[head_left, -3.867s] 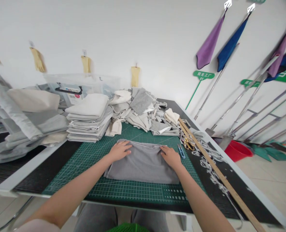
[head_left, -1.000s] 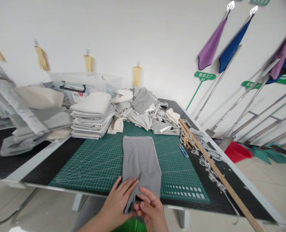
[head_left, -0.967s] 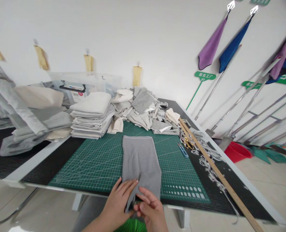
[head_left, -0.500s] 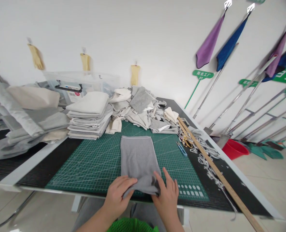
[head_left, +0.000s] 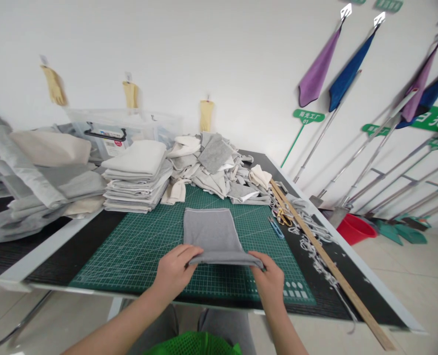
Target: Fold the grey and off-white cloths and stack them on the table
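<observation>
A grey cloth (head_left: pixel 210 229) lies on the green cutting mat (head_left: pixel 145 251), its far part flat and its near edge raised and folded over. My left hand (head_left: pixel 176 266) pinches the left corner of that folded edge, thumb and fingers closed on it. At the opposite corner, my right hand (head_left: pixel 269 278) grips the same fold. The edge is stretched straight between both hands, slightly above the mat. The fingertips under the fabric are partly hidden.
Left of the cloth stands a stack of folded cloths (head_left: pixel 135 177). Behind lies a heap of grey scraps (head_left: pixel 215 162). Blue-handled snips (head_left: pixel 276 228), yellow-handled scissors (head_left: pixel 283 217) and a long wooden ruler (head_left: pixel 326 256) lie on the right. A clear plastic box (head_left: pixel 108 130) stands at the back.
The near edge has gone from bunched to a straight, taut fold and sits farther from the table edge. My right hand has moved outward to the right corner and closed on it.
</observation>
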Action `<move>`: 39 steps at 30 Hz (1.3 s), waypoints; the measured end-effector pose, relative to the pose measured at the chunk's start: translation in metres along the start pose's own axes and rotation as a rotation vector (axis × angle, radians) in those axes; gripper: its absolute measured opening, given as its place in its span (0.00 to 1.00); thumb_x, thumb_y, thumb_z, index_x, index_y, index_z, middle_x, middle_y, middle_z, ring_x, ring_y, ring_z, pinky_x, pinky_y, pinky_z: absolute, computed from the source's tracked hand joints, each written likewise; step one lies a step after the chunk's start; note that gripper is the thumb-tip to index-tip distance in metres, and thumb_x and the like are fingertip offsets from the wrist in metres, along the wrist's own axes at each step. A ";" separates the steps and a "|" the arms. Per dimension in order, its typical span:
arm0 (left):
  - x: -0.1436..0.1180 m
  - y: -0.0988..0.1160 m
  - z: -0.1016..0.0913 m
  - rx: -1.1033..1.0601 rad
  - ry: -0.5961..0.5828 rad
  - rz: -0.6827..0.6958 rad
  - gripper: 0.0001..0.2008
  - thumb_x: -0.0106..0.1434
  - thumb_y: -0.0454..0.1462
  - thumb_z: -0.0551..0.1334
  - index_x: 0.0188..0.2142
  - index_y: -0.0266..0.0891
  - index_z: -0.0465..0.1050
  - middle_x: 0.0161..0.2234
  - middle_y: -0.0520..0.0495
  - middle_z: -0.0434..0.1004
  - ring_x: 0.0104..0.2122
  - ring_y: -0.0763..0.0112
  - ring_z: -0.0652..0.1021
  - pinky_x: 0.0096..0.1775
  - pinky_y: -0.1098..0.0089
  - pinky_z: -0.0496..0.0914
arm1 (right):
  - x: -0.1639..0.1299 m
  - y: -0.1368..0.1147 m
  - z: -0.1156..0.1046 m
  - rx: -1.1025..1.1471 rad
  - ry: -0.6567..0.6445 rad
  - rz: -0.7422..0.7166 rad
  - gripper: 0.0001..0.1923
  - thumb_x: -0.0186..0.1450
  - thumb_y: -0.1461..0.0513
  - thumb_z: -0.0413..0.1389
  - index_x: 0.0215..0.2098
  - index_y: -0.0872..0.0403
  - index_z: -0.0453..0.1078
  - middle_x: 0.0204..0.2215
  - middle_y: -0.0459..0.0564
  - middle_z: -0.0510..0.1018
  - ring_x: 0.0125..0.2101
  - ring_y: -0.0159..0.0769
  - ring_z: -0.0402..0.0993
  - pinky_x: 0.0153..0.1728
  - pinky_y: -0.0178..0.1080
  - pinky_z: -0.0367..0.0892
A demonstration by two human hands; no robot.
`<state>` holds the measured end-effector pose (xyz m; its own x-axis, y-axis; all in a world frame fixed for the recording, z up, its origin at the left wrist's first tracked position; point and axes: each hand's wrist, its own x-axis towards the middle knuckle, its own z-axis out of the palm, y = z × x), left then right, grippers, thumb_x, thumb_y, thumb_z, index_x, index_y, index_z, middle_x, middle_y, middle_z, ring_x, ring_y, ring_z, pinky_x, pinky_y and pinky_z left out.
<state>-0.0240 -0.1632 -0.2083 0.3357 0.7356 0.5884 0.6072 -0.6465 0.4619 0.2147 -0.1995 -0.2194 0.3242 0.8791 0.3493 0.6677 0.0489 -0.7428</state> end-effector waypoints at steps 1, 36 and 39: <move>0.006 0.001 -0.002 -0.012 0.024 -0.003 0.10 0.53 0.31 0.53 0.35 0.41 0.67 0.33 0.50 0.71 0.35 0.72 0.70 0.38 0.71 0.65 | 0.006 -0.003 -0.002 0.042 0.025 0.026 0.11 0.50 0.64 0.49 0.31 0.53 0.70 0.29 0.47 0.74 0.31 0.36 0.68 0.34 0.36 0.61; 0.169 0.047 -0.121 -0.511 -0.091 -0.045 0.10 0.46 0.40 0.60 0.24 0.33 0.69 0.21 0.53 0.67 0.24 0.74 0.69 0.28 0.73 0.63 | 0.123 -0.127 -0.099 0.361 -0.243 -0.312 0.06 0.48 0.60 0.55 0.22 0.56 0.66 0.15 0.41 0.61 0.17 0.25 0.56 0.18 0.31 0.52; 0.193 0.034 -0.113 -0.519 0.011 -0.080 0.10 0.46 0.39 0.59 0.24 0.31 0.69 0.20 0.53 0.66 0.23 0.75 0.68 0.27 0.74 0.63 | 0.149 -0.130 -0.086 0.296 -0.087 -0.305 0.05 0.49 0.61 0.53 0.22 0.56 0.66 0.12 0.39 0.58 0.16 0.24 0.54 0.17 0.30 0.51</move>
<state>-0.0198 -0.0661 -0.0034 0.2940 0.7862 0.5435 0.1926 -0.6057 0.7720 0.2332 -0.1159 -0.0216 0.0752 0.8394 0.5382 0.4994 0.4355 -0.7490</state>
